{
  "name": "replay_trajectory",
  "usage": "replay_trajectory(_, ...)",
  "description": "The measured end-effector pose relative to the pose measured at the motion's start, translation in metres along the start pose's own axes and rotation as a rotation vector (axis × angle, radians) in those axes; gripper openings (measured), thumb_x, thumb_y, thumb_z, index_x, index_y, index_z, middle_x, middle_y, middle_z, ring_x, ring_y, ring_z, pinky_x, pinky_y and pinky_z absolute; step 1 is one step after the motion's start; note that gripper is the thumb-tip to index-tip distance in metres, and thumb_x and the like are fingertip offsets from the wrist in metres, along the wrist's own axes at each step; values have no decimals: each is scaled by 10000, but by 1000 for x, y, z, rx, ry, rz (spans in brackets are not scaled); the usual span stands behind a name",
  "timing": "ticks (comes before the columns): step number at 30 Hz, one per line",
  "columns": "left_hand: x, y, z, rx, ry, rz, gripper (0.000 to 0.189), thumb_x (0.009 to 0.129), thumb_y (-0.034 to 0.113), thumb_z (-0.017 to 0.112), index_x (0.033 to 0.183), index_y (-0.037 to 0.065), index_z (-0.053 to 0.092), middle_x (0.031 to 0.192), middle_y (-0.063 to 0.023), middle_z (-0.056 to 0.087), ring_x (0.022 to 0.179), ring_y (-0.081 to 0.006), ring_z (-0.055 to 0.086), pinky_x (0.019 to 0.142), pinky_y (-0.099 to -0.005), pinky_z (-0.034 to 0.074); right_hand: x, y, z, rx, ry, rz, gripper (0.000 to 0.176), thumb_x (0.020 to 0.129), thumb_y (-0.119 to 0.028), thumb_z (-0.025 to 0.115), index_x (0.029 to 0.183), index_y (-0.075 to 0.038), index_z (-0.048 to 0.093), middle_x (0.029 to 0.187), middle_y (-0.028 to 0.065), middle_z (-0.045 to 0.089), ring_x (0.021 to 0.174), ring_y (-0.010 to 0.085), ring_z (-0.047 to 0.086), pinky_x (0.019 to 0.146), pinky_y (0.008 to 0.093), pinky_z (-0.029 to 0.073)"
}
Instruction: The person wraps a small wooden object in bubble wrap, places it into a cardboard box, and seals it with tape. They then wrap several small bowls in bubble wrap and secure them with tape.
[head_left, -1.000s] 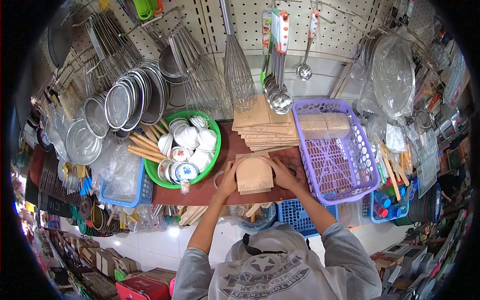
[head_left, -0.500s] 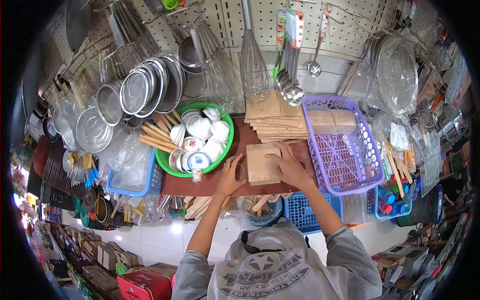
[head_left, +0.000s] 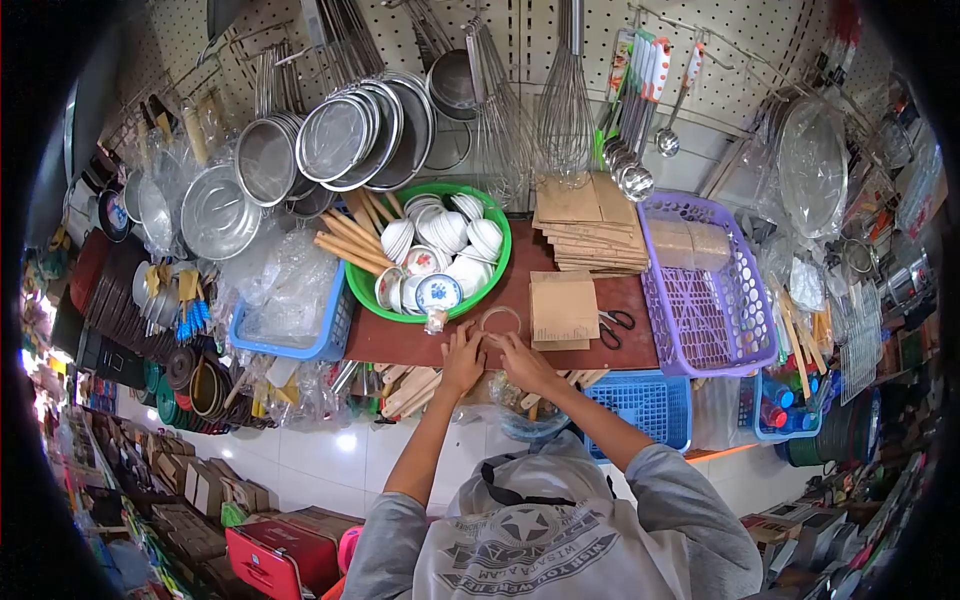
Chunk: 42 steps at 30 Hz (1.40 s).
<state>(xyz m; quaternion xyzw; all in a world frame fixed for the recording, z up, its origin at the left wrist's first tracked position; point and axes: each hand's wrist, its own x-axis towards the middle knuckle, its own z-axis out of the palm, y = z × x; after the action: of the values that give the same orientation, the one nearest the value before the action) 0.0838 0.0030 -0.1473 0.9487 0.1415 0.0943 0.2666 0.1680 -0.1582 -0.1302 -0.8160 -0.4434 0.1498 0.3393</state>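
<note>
A clear tape roll lies on the reddish-brown shelf. My left hand and my right hand meet at the roll's near edge, with the fingertips of both pinching it. A flat brown cardboard packet lies just right of the roll, free of both hands. Black-handled scissors lie beside the packet. Behind it sits a stack of the same cardboard packets.
A green basin of small bowls and spoons stands left of the roll. A purple basket is on the right, and blue baskets sit at the left and below the shelf. Strainers, whisks and ladles hang on the pegboard.
Both hands let go of the cardboard packet, which now lies flat on the shelf, and came together at the tape roll to its left. The scissors are now uncovered. The camera shifted left.
</note>
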Motion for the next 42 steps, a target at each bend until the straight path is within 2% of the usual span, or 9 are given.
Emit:
replay_trajectory(9,-14,-35,3,-440,15,89,216,871,244,699,1080,207,666,1305,-63,479,1173,-278,478,1000,-463,310,4,11,5,43,-8,-61,261,904,-237,598,1096,-62,617,1081,185,590,920,394,631,804,468,515)
replay_trajectory(17,-12,-22,-23,-759,-139,-118,345,904,265,673,1233,169,627,1194,-65,544,1191,-208,470,1046,-399,331,9,-2,-3,130,22,-41,288,906,-242,572,1104,-45,644,964,195,669,877,400,638,793,460,503)
replay_trajectory(20,-14,-24,-16,-674,-142,-218,423,915,430,608,1259,184,623,1154,-49,566,1143,-215,457,1047,-413,251,10,4,4,206,172,-164,304,930,-220,544,1148,-25,628,907,147,685,750,300,664,703,404,522)
replay_trajectory(24,-7,-37,-2,-715,-193,-136,519,934,579,471,1250,202,638,1148,-62,593,1140,-222,430,1053,-415,187,4,-29,-29,512,-155,153,251,973,-190,484,1079,-12,626,749,54,599,595,121,588,551,284,478)
replay_trajectory(27,-9,-32,-6,-772,-167,-147,511,952,548,445,1231,174,651,1157,-83,620,1116,-225,454,1059,-411,182,-1,-34,-35,691,-192,202,221,991,-175,453,1014,-27,615,673,0,509,548,62,528,496,233,438)
replay_trajectory(30,-1,-43,9,-1150,-240,-295,515,968,518,426,1207,127,661,1161,-75,641,1121,-220,474,1031,-379,251,-5,-29,-36,800,-172,191,210,994,-177,450,963,-30,596,645,-19,475,538,65,514,493,233,437)
replay_trajectory(36,-2,11,-42,-1056,-332,-141,534,983,471,446,1331,74,524,1236,-99,573,1232,-206,441,1029,-346,348,-13,-40,-46,822,-65,263,218,976,-191,460,920,-14,575,650,-19,474,538,67,495,507,248,473)
replay_trajectory(39,3,33,-49,-860,-197,-112,556,998,428,443,1400,46,409,1250,-128,539,1246,-211,435,1086,-353,307,-10,-52,-57,843,-75,244,206,959,-169,449,915,-8,570,689,-15,477,561,73,493,516,252,488)
replay_trajectory(42,14,40,-53,-882,-81,-33,555,1015,428,417,1409,38,383,1186,-114,563,1154,-201,508,1034,-347,370,-6,-46,-63,926,-103,147,194,948,-130,425,920,3,564,734,-4,472,592,77,491,522,253,493)
